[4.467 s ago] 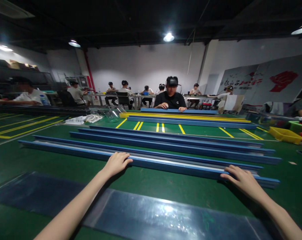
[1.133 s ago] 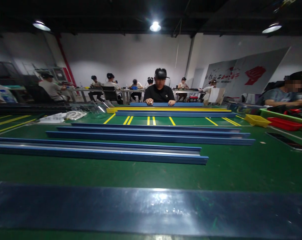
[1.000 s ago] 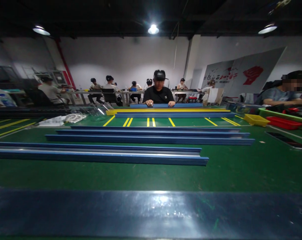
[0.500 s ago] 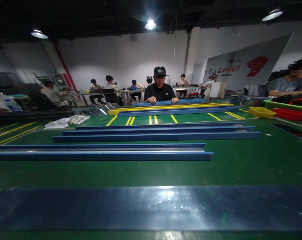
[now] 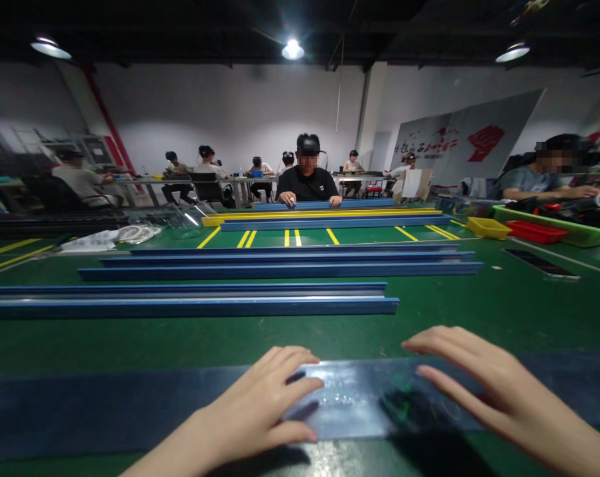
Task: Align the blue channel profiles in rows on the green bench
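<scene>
The lone head view faces forward and down across the green table point(image 5: 439, 291).

clock from mid-view // banner point(image 5: 461, 134) w/ red fist point(image 5: 485, 143), 2 o'clock // yellow tray point(image 5: 487, 230), red tray point(image 5: 536, 232) plus phone point(image 5: 541, 263), 3ish // lit lamp point(image 5: 292, 50), 12

The left hand point(image 5: 267, 397) and right hand point(image 5: 496, 391), both loosely curved, are over a glossy strip point(image 5: 352, 401) lying across the green table point(image 5: 439, 301); beyond it lie blue channels point(image 5: 190, 307), and a person point(image 5: 307, 182) sits opposite.

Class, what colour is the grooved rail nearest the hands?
The rail is blue, clearest in the head view.
</scene>
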`<state>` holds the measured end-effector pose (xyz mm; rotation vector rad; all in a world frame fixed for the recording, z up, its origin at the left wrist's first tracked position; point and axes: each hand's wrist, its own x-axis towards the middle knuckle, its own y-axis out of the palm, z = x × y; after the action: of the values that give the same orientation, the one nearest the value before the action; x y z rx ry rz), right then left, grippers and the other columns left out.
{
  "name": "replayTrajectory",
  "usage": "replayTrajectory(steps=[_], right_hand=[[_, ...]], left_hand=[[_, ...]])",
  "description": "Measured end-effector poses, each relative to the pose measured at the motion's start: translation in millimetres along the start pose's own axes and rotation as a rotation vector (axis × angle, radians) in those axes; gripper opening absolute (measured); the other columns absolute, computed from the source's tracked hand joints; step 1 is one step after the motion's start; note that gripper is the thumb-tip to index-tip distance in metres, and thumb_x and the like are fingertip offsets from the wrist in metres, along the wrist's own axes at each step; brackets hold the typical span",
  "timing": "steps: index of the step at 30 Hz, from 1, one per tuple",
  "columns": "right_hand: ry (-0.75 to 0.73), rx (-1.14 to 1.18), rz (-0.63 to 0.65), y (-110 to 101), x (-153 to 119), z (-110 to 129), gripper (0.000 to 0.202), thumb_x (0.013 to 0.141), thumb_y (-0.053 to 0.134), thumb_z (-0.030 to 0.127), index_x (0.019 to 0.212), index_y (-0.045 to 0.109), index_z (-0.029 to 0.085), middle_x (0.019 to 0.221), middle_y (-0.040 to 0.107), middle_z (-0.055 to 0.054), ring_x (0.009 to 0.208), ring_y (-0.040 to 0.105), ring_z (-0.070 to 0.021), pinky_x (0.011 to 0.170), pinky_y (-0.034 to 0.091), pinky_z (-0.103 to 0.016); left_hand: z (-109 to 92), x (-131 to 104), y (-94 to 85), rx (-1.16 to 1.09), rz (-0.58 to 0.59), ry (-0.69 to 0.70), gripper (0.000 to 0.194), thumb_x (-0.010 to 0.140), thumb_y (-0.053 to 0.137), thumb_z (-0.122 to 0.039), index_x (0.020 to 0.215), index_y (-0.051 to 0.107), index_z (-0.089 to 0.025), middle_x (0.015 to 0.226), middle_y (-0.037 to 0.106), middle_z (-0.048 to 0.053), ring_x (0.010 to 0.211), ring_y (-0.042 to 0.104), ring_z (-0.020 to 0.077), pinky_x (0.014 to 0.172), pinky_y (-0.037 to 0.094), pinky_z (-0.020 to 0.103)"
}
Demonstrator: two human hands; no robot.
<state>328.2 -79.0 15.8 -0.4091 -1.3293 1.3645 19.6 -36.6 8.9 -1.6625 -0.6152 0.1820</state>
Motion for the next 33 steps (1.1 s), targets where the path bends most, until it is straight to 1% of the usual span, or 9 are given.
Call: replayTrajectory(steps=[2, 3, 7, 13, 17, 21, 26, 30, 33], right_hand=[[-0.009, -0.044, 0.301, 14, 9, -3, 0.025, 0.076, 0.052, 0.046, 0.094, 0.062, 0.032, 0.098, 0.062, -0.004, 0.088, 0.057, -0.0211, 0.079, 0.047, -0.036], [0.001, -0.062, 0.407, 21, 9, -5, 0.025, 0.077, 0.051, 0.046, 0.093, 0.064, 0.031, 0.095, 0.063, -0.005, 0.085, 0.058, -0.0211, 0.079, 0.046, -0.038], [0.013, -0.037, 0.485, 34, -6, -12, 0.039, 0.071, 0.057, 0.047, 0.105, 0.061, 0.028, 0.109, 0.060, -0.007, 0.097, 0.055, -0.0235, 0.086, 0.043, -0.038], [0.055, -0.006, 0.596, 36, -20, -18, 0.048, 0.076, 0.052, 0.045, 0.123, 0.047, 0.033, 0.128, 0.048, -0.005, 0.116, 0.043, -0.0261, 0.095, 0.036, -0.041], [0.005, 0.036, 0.570, 38, -20, -22, 0.047, 0.078, 0.052, 0.041, 0.124, 0.046, 0.032, 0.128, 0.048, -0.005, 0.116, 0.043, -0.0249, 0.097, 0.035, -0.040], [-0.036, 0.101, 0.541, 32, -16, -18, 0.042, 0.079, 0.051, 0.037, 0.120, 0.050, 0.030, 0.123, 0.052, -0.005, 0.112, 0.048, -0.0214, 0.096, 0.037, -0.036], [-0.045, 0.107, 0.524, 24, -10, -8, 0.032, 0.083, 0.045, 0.032, 0.112, 0.058, 0.027, 0.112, 0.060, -0.006, 0.102, 0.055, -0.0187, 0.089, 0.043, -0.032], [-0.060, 0.045, 0.462, 20, -4, 1, 0.035, 0.079, 0.050, 0.042, 0.108, 0.060, 0.027, 0.106, 0.063, -0.005, 0.095, 0.058, -0.0192, 0.082, 0.047, -0.030], [-0.092, 0.009, 0.290, 7, -3, 8, 0.031, 0.081, 0.048, 0.039, 0.108, 0.059, 0.031, 0.104, 0.064, -0.002, 0.093, 0.059, -0.0173, 0.080, 0.048, -0.029]], left_hand=[[3, -4, 13.7, -0.067, 0.126, -0.016, 0.059, 0.071, 0.050, -0.060, 0.121, 0.045, -0.027, 0.125, 0.046, 0.010, 0.115, 0.040, 0.0275, 0.094, 0.037, 0.042], [4, -7, 19.4, -0.091, 0.162, -0.031, 0.064, 0.070, 0.051, -0.061, 0.124, 0.042, -0.028, 0.128, 0.044, 0.010, 0.117, 0.039, 0.0286, 0.095, 0.036, 0.043], [9, -17, 27.9, -0.124, 0.256, -0.092, 0.067, 0.073, 0.047, -0.060, 0.131, 0.034, -0.028, 0.133, 0.039, 0.011, 0.122, 0.034, 0.0298, 0.097, 0.033, 0.047], [17, -22, 19.4, -0.148, 0.326, -0.114, 0.065, 0.075, 0.044, -0.061, 0.132, 0.028, -0.034, 0.137, 0.034, 0.004, 0.124, 0.032, 0.0274, 0.099, 0.031, 0.046], [18, -26, 15.7, -0.154, 0.340, -0.125, 0.063, 0.076, 0.043, -0.060, 0.132, 0.028, -0.035, 0.138, 0.032, 0.001, 0.125, 0.031, 0.0261, 0.100, 0.032, 0.046], [15, -25, 10.0, -0.130, 0.356, -0.119, 0.059, 0.079, 0.040, -0.057, 0.132, 0.030, -0.033, 0.137, 0.032, 0.001, 0.125, 0.032, 0.0237, 0.101, 0.032, 0.043], [8, -19, 2.0, -0.039, 0.369, -0.082, 0.040, 0.088, 0.036, -0.039, 0.126, 0.040, -0.030, 0.134, 0.039, 0.002, 0.122, 0.037, 0.0197, 0.099, 0.036, 0.038], [6, -20, 7.8, 0.065, 0.284, -0.056, 0.030, 0.089, 0.038, -0.025, 0.115, 0.051, -0.026, 0.124, 0.051, 0.002, 0.113, 0.048, 0.0165, 0.094, 0.041, 0.033], [5, -23, 18.2, 0.178, 0.177, 0.004, 0.028, 0.088, 0.037, -0.019, 0.112, 0.052, -0.023, 0.115, 0.058, 0.004, 0.104, 0.055, 0.0164, 0.087, 0.045, 0.031]])
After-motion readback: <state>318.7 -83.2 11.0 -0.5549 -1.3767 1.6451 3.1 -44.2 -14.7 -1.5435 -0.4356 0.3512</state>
